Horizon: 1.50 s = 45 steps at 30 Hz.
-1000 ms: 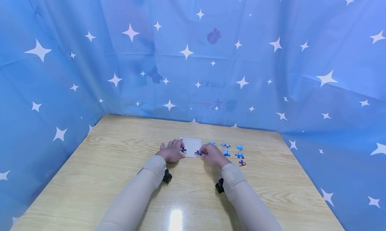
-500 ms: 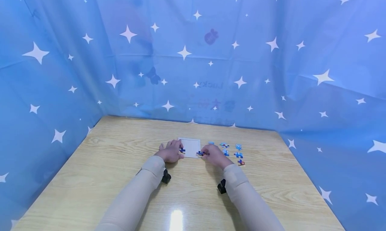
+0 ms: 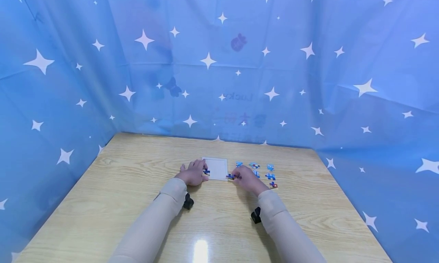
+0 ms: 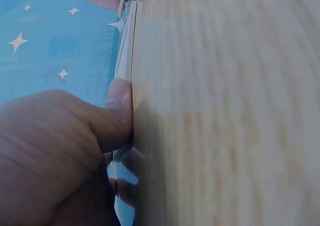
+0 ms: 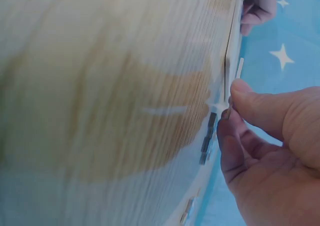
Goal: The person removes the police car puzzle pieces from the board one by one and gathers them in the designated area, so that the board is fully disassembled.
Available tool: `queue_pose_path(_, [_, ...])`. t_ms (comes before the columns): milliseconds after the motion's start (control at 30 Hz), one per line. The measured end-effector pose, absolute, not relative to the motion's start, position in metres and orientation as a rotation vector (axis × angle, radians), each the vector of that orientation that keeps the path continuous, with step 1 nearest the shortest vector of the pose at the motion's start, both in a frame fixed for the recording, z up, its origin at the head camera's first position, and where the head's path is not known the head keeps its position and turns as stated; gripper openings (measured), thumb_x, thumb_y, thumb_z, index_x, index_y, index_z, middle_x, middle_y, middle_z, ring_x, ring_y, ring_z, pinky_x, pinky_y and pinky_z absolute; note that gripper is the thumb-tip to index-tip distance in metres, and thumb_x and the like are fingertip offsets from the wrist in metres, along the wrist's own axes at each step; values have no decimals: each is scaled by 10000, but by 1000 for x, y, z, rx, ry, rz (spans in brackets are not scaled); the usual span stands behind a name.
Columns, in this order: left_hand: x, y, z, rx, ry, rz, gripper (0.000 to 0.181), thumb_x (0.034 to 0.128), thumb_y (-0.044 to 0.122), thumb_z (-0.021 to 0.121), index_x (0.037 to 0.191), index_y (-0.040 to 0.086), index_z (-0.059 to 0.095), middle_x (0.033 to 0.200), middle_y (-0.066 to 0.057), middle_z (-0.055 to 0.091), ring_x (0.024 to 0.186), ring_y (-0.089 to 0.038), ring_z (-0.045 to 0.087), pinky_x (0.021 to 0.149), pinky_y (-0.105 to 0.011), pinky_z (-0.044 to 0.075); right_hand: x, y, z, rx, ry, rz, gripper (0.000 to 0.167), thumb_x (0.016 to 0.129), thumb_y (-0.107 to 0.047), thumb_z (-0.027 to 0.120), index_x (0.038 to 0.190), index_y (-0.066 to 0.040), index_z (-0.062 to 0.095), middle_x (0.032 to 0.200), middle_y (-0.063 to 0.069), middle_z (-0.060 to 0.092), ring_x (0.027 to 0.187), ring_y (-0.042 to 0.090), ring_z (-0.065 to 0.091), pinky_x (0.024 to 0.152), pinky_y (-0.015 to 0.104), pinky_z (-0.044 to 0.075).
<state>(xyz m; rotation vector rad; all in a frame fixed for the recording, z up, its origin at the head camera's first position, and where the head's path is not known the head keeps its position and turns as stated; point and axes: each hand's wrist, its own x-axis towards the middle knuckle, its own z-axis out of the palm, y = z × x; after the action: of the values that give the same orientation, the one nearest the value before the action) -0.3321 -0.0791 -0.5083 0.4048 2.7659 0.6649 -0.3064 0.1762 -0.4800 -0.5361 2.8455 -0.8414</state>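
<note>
A square white puzzle tray (image 3: 217, 169) lies on the wooden table. My left hand (image 3: 193, 173) holds its left side, and in the left wrist view the thumb (image 4: 119, 103) presses against the tray's near edge. A dark blue puzzle piece (image 3: 207, 172) sits in the tray's near left corner, beside my left fingers. At the near right corner my right hand (image 3: 245, 178) pinches another puzzle piece (image 3: 231, 176) between thumb and fingers. The right wrist view shows this piece (image 5: 230, 108) edge-on, slightly tilted. My fingers hide part of it.
Several loose puzzle pieces (image 3: 270, 176) lie right of the tray, close to my right hand; one red and blue piece (image 3: 273, 185) is nearest me. A blue star-patterned curtain (image 3: 209, 84) hangs behind the wooden table (image 3: 154, 156).
My right hand has moved a little to the right with its puzzle piece, from over the tray to the tray's right edge. My left hand keeps its place on the tray.
</note>
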Motion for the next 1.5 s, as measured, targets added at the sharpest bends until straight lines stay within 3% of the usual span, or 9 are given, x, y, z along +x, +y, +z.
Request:
queue_pose_path(333, [-332, -81, -508, 418, 2758, 674, 389, 1023, 388, 595, 1330, 209, 436, 1559, -87, 308, 1485, -340, 220, 1143, -701, 1, -300, 185, -479, -556, 2839, -885, 242, 923, 22, 707, 1165, 15, 705, 1101, 112, 656, 1058, 289, 637, 930, 448, 532])
queue_pose_path(533, [-333, -81, -510, 406, 2766, 674, 408, 1015, 403, 607, 1338, 210, 448, 1568, -76, 314, 1478, -327, 240, 1147, -698, 7, -300, 190, -478, -588, 2840, -885, 44, 926, 23, 703, 962, 38, 681, 945, 69, 607, 905, 210, 558, 805, 410, 490])
queue_pose_path(567, [-333, -81, -510, 405, 2765, 671, 412, 1016, 403, 606, 1342, 208, 447, 1574, -75, 310, 1480, -325, 238, 1147, -697, 6, -300, 191, -478, -600, 2836, -878, 76, 931, 21, 698, 914, 65, 639, 895, 82, 579, 863, 209, 527, 769, 402, 458])
queue_pose_path(733, [-333, -81, -511, 406, 2766, 671, 418, 1019, 399, 602, 1355, 203, 447, 1604, -76, 278, 1489, -320, 225, 1149, -695, 2, -300, 195, -480, -588, 2858, -837, 61, 924, 0, 716, 964, 30, 681, 886, 55, 581, 830, 179, 504, 755, 378, 448])
queue_pose_path(967, [-333, -82, -511, 411, 2764, 683, 418, 1018, 395, 606, 1357, 206, 450, 1599, -75, 286, 1488, -326, 228, 1145, -701, 3, -296, 200, -479, -490, 2881, -812, 235, 918, -23, 732, 1152, -4, 716, 1059, 68, 653, 967, 204, 618, 880, 410, 537])
queue_pose_path(1500, [-334, -81, -511, 414, 2756, 684, 397, 1020, 383, 603, 1344, 216, 446, 1666, -77, 177, 1517, -327, 166, 1150, -688, -4, -290, 223, -477, -486, 2879, -812, 219, 934, -16, 711, 1153, -4, 703, 1080, 73, 650, 953, 203, 612, 853, 417, 529])
